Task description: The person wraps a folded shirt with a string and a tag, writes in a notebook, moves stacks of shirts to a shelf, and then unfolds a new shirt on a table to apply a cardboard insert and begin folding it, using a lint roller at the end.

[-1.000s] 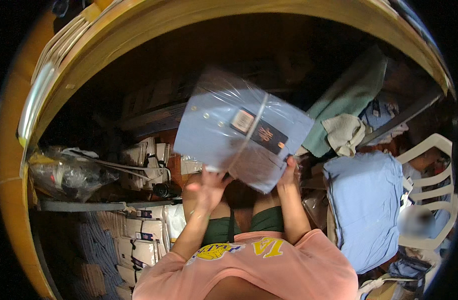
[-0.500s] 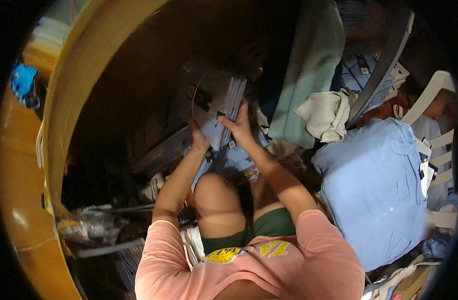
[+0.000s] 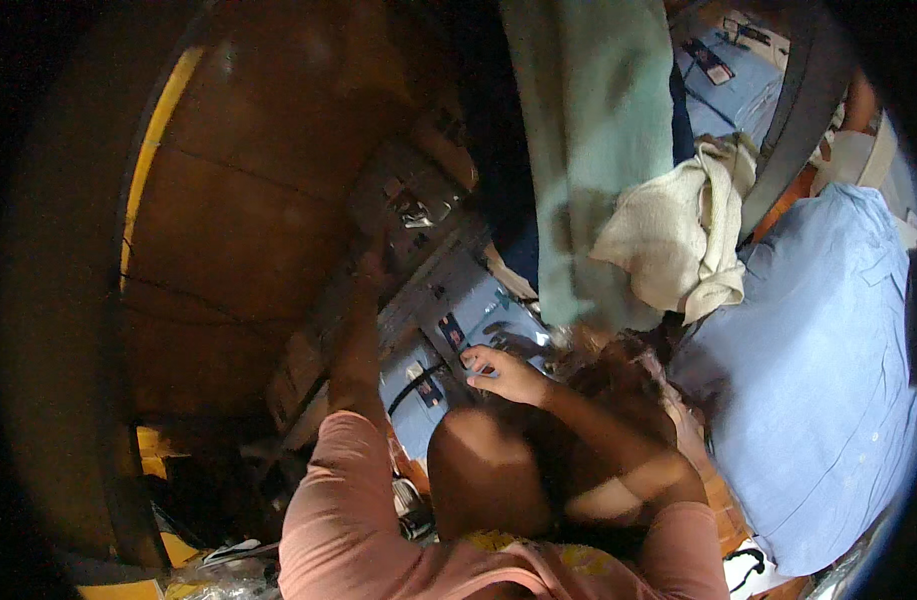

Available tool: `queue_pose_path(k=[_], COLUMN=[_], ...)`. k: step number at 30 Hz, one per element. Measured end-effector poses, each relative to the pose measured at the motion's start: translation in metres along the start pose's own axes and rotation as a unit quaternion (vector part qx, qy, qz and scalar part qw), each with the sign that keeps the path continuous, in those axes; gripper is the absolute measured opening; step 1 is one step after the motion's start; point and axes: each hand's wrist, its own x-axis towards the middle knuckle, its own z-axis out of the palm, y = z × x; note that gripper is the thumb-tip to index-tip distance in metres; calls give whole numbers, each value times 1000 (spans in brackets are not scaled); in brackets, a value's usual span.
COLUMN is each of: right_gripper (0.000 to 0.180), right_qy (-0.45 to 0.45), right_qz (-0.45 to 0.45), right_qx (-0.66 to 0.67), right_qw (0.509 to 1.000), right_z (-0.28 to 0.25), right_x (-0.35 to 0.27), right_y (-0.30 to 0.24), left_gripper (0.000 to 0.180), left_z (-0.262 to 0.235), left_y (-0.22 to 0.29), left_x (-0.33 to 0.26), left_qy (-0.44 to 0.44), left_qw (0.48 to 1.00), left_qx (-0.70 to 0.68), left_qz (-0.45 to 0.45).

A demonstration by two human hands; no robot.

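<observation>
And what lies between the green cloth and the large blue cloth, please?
In the head view, a crumpled cream cloth lies between them, overlapping the green cloth.

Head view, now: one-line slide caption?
Right hand by folded blue clothes, left hand stretched forward into shadow, cream cloth at right.

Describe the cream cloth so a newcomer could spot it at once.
Find the long green cloth running down from the top edge, right of centre. Over its lower right side, up and right of the right hand, is the crumpled cream cloth. Its pale colour sets it apart from the green cloth and the blue cloth at lower right.
</observation>
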Motion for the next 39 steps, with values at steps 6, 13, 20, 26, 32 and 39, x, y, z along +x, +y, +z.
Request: queue_pose_path(k=[6, 13, 20, 26, 32, 39], right_gripper=[45, 47, 45, 47, 53, 46], right_qy=[-43, -56, -56, -70, -48, -86], right_qz=[12, 54, 64, 96, 97, 153], right_qx=[4, -8, 15, 15, -23, 36], right_qw=[999, 997, 996, 993, 994, 984], right_z=[-1, 1, 5, -7, 0, 6], right_x=[12, 11, 23, 33, 33, 35], right_y=[30, 36, 56, 43, 51, 62], left_gripper=[64, 70, 60, 54, 57, 61], left_z=[-12, 1, 27, 52, 62, 67], left_y=[-7, -20, -57, -17, -36, -58], left_x=[15, 92, 132, 125, 130, 130], left_qy=[-48, 154, 5, 44, 41, 66], left_qw=[993, 982, 933, 961, 960, 959], left_qx=[-47, 91, 351, 275, 277, 271], left_qz=[-96, 56, 86, -1, -1, 49])
